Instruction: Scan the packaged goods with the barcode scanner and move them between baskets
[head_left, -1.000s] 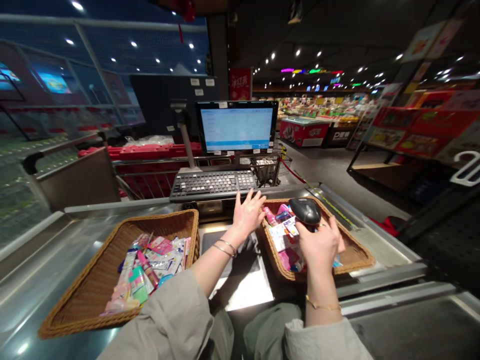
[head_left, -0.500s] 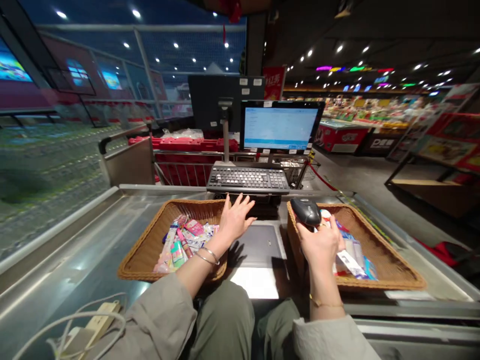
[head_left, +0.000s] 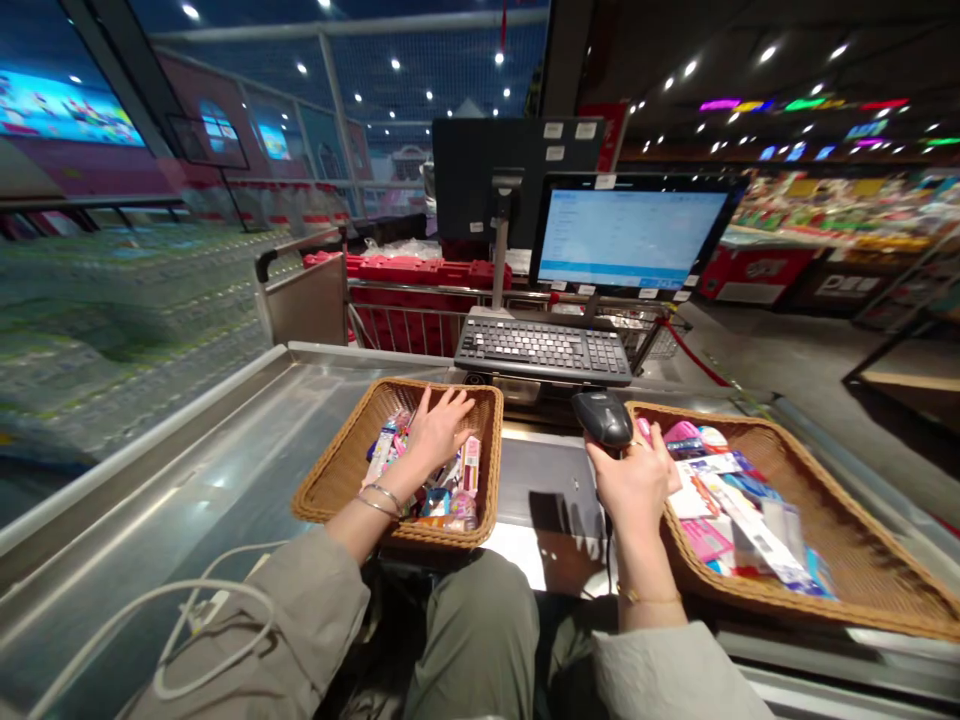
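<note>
1. The left hand (head_left: 435,437), fingers spread apart, is held over colourful packets (head_left: 469,466) in a brown, rectangular wicker basket (head_left: 493,455); contact is hard to tell, since the hand hides them.
2. The right hand (head_left: 636,485) is clamped around a black, rounded plastic scanner (head_left: 602,418), above the gap between that basket and a second brown wicker basket (head_left: 881,565), near the latter's left rim.
3. A flat grey panel (head_left: 559,478) fills that gap; the shiny metal surface (head_left: 247,475) has a raised edge along its left.
4. The scanner's broad head points away and slightly left, long axis running from palm toward the black keyboard (head_left: 540,345).
5. Behind the keyboard stands a lit, black-framed monitor (head_left: 622,235).
</note>
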